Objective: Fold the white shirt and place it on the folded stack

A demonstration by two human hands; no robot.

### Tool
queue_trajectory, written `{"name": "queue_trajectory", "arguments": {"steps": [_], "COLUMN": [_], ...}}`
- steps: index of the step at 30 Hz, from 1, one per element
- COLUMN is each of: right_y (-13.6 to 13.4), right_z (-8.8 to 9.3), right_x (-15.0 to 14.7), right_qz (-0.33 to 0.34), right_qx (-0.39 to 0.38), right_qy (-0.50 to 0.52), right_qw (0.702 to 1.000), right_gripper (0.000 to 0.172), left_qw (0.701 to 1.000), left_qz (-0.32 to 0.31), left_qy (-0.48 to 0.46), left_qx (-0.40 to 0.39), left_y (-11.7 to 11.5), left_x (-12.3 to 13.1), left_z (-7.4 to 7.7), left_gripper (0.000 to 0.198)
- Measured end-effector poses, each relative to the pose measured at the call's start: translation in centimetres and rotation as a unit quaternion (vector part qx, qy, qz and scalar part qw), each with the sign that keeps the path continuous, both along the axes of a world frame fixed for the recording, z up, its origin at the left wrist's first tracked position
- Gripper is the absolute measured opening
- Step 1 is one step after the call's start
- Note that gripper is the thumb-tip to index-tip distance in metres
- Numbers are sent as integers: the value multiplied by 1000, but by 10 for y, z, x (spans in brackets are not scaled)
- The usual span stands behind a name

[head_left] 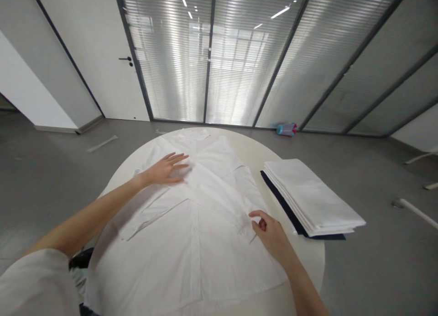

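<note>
A white button-up shirt [219, 243] lies front up on the round table, its collar toward the far edge and its button strip running toward me. Both sleeves are laid across the front of it. My left hand [169, 169] is over the upper left part of the shirt, palm down with fingers spread, and holds nothing that I can see. Beside the end of a sleeve on the right side is my right hand [270, 234]. Its thumb and forefinger are apart, the other fingers are curled in, and nothing shows between them.
A stack of folded white cloth [311, 197] rests on a dark piece [285, 206] at the right edge of the white table [260, 144], overhanging it. A blue and pink item [286, 129] is on the floor by the glass wall. Light-coloured legs [419, 213] stand at far right.
</note>
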State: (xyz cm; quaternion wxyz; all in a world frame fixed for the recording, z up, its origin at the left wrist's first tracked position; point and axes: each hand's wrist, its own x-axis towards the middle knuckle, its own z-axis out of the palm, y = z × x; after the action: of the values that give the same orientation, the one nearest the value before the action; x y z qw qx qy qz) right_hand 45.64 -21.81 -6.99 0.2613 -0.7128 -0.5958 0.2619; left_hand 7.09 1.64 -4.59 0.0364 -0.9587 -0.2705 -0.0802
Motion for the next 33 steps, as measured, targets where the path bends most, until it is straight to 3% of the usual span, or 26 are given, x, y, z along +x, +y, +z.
{"name": "queue_trajectory", "arguments": {"steps": [2, 5, 7, 11, 15, 19, 22, 25, 28, 30, 33], "right_y": [1, 1, 0, 1, 3, 3, -1, -7, -1, 15, 59], "right_z": [-1, -2, -2, -6, -11, -12, -8, 5, 30, 50, 66], "right_x": [2, 4, 5, 9, 11, 9, 7, 5, -11, -37, -93], "right_qz": [-11, -30, -37, -53, -71, -67, -45, -52, -66, 8, 125], "right_qx": [3, 12, 16, 22, 40, 37, 27, 39, 133, 207, 237], "right_qy": [6, 23, 36, 68, 96, 73, 18, -58, -135, -151, -173], "right_qw": [1000, 999, 999, 996, 992, 994, 998, 996, 980, 967, 948], "right_gripper": [39, 41, 42, 42, 44, 42, 38, 29, 28, 30, 33], "left_qw": [999, 995, 988, 973, 959, 959, 966, 980, 989, 993, 994], "left_qz": [-25, -102, -153, -178, -192, -203, -213, -160, -60, -8, 68], "left_qy": [-20, -21, -26, -75, -97, -110, -104, -118, -128, -112, -69], "left_qx": [-6, -3, 25, 124, 182, 163, 102, 8, -41, -46, -44], "left_y": [-25, -56, -68, -80, -86, -90, -89, -83, -60, -37, -4], "left_x": [21, 42, 46, 40, 35, 36, 38, 39, 37, 35, 32], "left_z": [3, -4, -13, -22, -21, -23, -20, -6, 10, 13, 1], "left_gripper": [64, 71, 58, 25, 22, 22, 21, 26, 34, 38, 44]}}
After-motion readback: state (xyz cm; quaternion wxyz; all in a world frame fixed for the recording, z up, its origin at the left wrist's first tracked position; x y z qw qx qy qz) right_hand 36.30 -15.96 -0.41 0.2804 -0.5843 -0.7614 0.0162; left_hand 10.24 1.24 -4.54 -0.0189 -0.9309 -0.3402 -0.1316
